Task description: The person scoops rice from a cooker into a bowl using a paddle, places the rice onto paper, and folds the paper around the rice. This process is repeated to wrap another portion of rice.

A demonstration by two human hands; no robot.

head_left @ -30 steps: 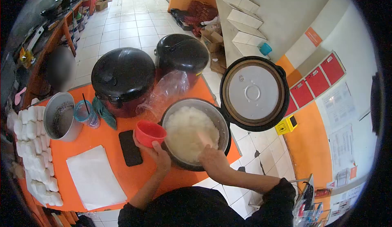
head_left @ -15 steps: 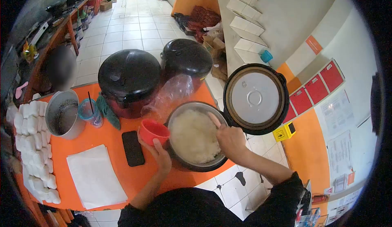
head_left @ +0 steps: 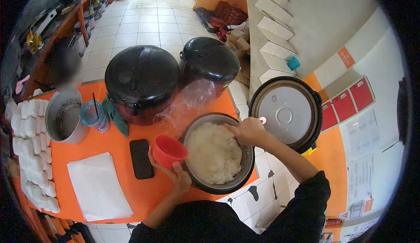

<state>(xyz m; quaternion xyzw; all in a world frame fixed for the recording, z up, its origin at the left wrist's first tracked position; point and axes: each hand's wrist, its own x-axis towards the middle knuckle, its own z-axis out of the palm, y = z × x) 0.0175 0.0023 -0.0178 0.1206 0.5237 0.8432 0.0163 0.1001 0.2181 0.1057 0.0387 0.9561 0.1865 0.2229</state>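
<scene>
My left hand [head_left: 178,176] is closed around a small red plastic bowl [head_left: 169,151], tilted beside the rice cooker's left rim. My right hand [head_left: 249,131] is closed on a rice paddle [head_left: 262,120]; only its pale handle end shows, and the blade is hidden by the hand and the rice. Under that hand is the open rice cooker [head_left: 248,173], well filled with steaming white rice [head_left: 216,155]. Its hinged lid [head_left: 284,114] stands open at the right, showing a pale inner plate. A black phone [head_left: 141,159] lies on the orange table just left of my left hand.
Two dark lidded cookers [head_left: 142,77] stand behind, with a clear plastic bag [head_left: 192,101] against them. On the left are white paper sheets [head_left: 99,186], stacked white wrapped packets [head_left: 33,155], a metal pot [head_left: 65,123], a blue cup with straw [head_left: 94,116] and a green cloth [head_left: 116,117].
My right hand has moved up toward the pot's back rim, and the paddle's angle has changed. The red bowl has moved slightly right and down. The camera view has shifted a little.
</scene>
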